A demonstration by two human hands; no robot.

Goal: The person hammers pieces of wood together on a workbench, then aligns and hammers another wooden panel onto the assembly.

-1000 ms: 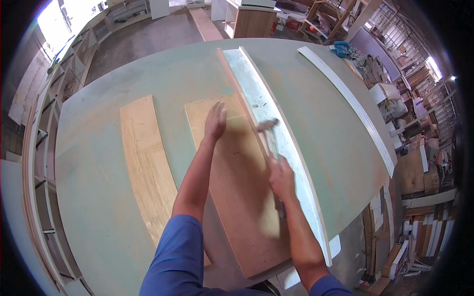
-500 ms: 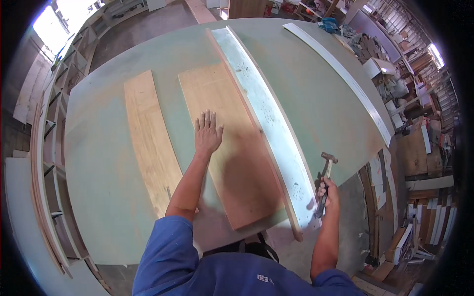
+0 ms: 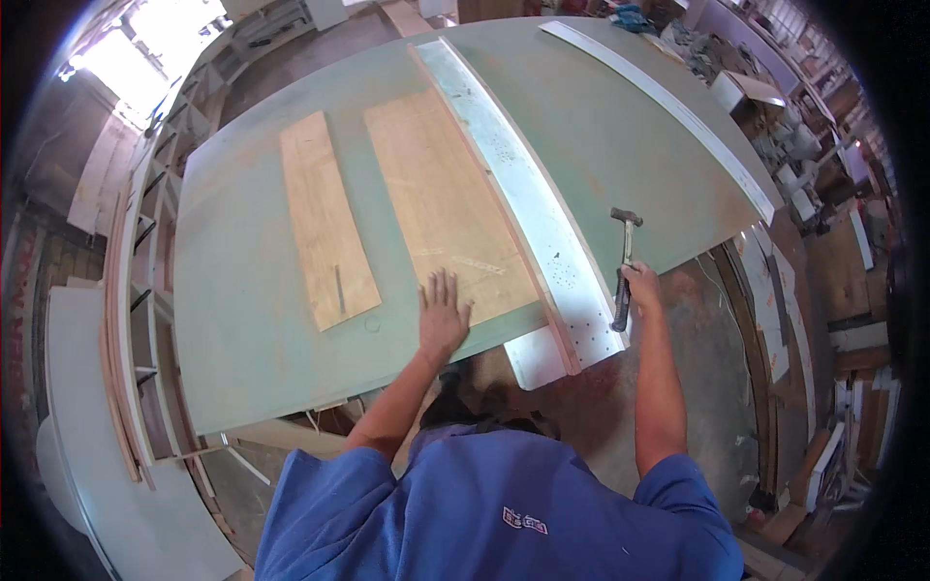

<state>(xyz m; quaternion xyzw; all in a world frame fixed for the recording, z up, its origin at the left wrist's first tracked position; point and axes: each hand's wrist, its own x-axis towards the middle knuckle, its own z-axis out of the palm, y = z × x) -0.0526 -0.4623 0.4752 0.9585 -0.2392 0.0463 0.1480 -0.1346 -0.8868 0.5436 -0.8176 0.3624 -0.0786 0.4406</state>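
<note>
My left hand reaches over the near end of a wide wooden board, its fingers spread flat on or just over the wood. Nothing is in it. In my right hand is a hammer, gripped by its dark handle with the metal head pointing up and away from me. The hammer is beside the near end of a long white panel, which has wooden strips along its edges and clusters of dark dots. A narrower wooden board lies to the left, with a thin dark piece on it.
All these boards rest on a large green tabletop. A long white strip lies along its far right. Wooden shelf framing runs down the left side. Scrap boards and clutter crowd the right.
My body has moved back from the table, and more floor shows in front of me. My left hand has slid nearer, to the wide board's near end. The hammer stays in my right hand.
</note>
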